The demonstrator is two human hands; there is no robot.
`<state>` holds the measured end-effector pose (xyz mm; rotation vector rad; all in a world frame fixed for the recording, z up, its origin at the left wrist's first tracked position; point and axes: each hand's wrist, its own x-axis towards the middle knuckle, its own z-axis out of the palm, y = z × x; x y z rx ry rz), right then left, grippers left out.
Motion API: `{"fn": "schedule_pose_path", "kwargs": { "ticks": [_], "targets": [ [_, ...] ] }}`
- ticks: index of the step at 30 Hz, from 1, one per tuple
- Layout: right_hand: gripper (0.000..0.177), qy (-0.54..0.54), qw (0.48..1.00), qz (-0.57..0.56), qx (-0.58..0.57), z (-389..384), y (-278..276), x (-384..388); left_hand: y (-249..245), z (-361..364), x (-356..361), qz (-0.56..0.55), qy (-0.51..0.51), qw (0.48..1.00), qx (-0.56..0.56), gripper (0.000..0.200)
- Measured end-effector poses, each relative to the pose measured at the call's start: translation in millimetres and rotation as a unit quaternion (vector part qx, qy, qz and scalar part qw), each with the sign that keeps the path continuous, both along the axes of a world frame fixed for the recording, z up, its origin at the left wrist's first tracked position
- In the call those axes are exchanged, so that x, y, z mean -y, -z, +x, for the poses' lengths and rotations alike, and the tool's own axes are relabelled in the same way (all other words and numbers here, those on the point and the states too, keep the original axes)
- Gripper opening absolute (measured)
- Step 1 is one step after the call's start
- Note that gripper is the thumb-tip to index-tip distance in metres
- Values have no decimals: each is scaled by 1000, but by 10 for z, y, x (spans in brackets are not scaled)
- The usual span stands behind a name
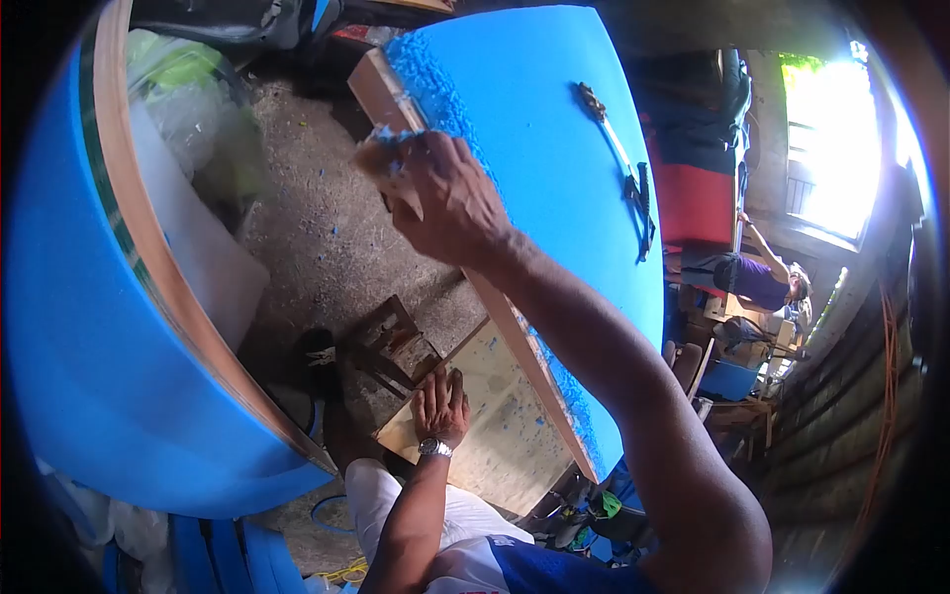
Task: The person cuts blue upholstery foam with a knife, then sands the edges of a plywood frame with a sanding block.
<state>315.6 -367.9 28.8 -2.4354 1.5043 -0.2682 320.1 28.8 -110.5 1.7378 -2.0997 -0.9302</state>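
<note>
My right hand is closed round a blurred tan block-like thing with blue crumbs on it, at the wooden edge of a large blue panel. I cannot make out its exact kind. Rough blue shavings lie along the panel's border beside that edge. Lower down, my left hand, with a watch at the wrist, rests with fingers stretched out on a pale board speckled with blue bits. A slim metal tool with black parts lies on the blue panel.
To the left stands a curved blue piece with a wooden rim. A small wooden stool-like frame is on the crumb-strewn floor. Clear plastic bags lie at upper left. Another person is by the bright window at right.
</note>
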Motion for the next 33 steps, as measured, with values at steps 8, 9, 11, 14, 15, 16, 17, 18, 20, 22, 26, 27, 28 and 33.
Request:
{"fn": "schedule_pose_path", "kwargs": {
  "ticks": [8, 9, 11, 14, 15, 16, 17, 18, 20, 22, 26, 27, 28, 33],
  "targets": [
    [51, 29, 995, -23, -96, -398, -207, -43, 28, 8, -21, -18, 8, 999, 30, 57],
    [53, 42, 997, 4, -59, -454, -65, -233, 17, -6, -8, -18, 3, 999, 27, 57],
    [56, 39, 999, 3, -33, -492, -18, -440, -9, 7, -15, -20, 4, 1000, 22, 57],
    [55, 19, 998, -46, -45, -586, -164, -357, -29, 1, -5, -3, 4, 1000, 17, 58],
    [51, 39, 996, -69, -36, -610, -217, -233, -24, 0, 3, -1, 8, 1000, 22, 58],
    [51, 62, 996, -55, -29, -607, -243, -172, -45, 4, 24, 5, 13, 1000, 26, 59],
    [51, 80, 996, -14, -27, -595, -225, -218, -53, 0, 6, 13, 17, 999, 30, 60],
    [51, 99, 994, 25, -27, -583, -208, -264, 9, -16, -11, -9, 15, 999, 35, 63],
    [33, 95, 994, 38, 26, -450, -198, -479, 42, -29, -27, -28, 7, 999, 39, 64],
    [28, 59, 994, -76, 47, -338, -171, -756, 18, -30, -46, -27, 8, 999, 37, 64],
    [51, 34, 995, -81, -41, -713, -113, -517, 15, -32, -48, -12, 6, 999, 43, 64],
    [52, 51, 996, -40, -68, -737, -268, -449, 5, -37, -36, -15, 7, 999, 43, 64],
    [54, 66, 993, 1, -97, -759, -428, -379, -59, -10, 20, 26, 22, 999, 34, 65],
    [52, -2, 1000, 13, -16, -1128, -306, -1067, -31, -28, -21, -10, 5, 999, 32, 65]
  ]
}}
